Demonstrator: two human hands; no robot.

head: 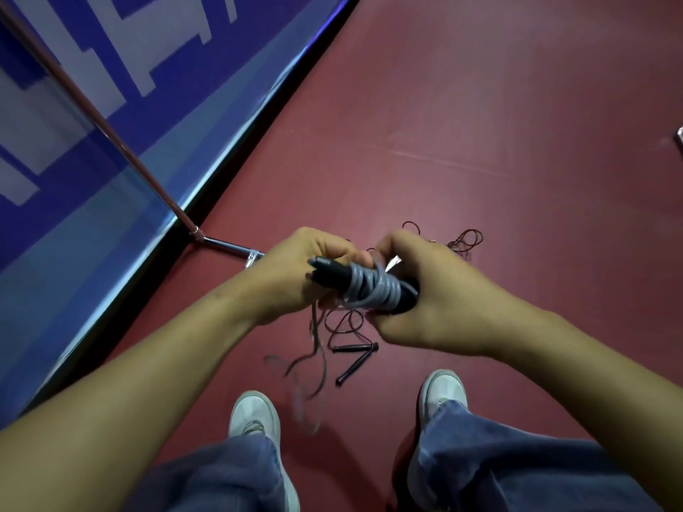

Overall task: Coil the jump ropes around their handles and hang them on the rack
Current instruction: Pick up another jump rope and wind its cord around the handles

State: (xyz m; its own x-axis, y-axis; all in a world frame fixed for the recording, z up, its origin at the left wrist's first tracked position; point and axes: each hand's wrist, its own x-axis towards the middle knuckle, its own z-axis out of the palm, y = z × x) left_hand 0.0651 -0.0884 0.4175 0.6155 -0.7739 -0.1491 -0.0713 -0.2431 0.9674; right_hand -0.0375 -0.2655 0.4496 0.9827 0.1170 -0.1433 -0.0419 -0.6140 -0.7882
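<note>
A: As the two hands meet above the red floor (480, 105), what have they got?

B: A pair of black handles (329, 273) laid side by side, with grey rope (373, 290) wound round their middle in several turns. The left hand (292, 275) has its fingers curled round the bundle near the capped ends, which stick out to the left. The right hand (432, 301) is closed tight round the other end.

A: Is all the rope wound?

B: No. A loose tail (314, 345) hangs from under the coil, blurred, down toward the feet.

A: Anything else down there?

B: A second jump rope (354, 348) lies on the floor just ahead of the white shoes (255, 412). Its two dark grips lie in a loose V, and its thin dark red cord (466, 240) is tangled in loops beyond the hands.

A: And the rack?

B: Its metal pole (111, 131) slants up at the left, in front of the blue wall (184, 86). The chrome foot (229, 247) rests on the floor.
</note>
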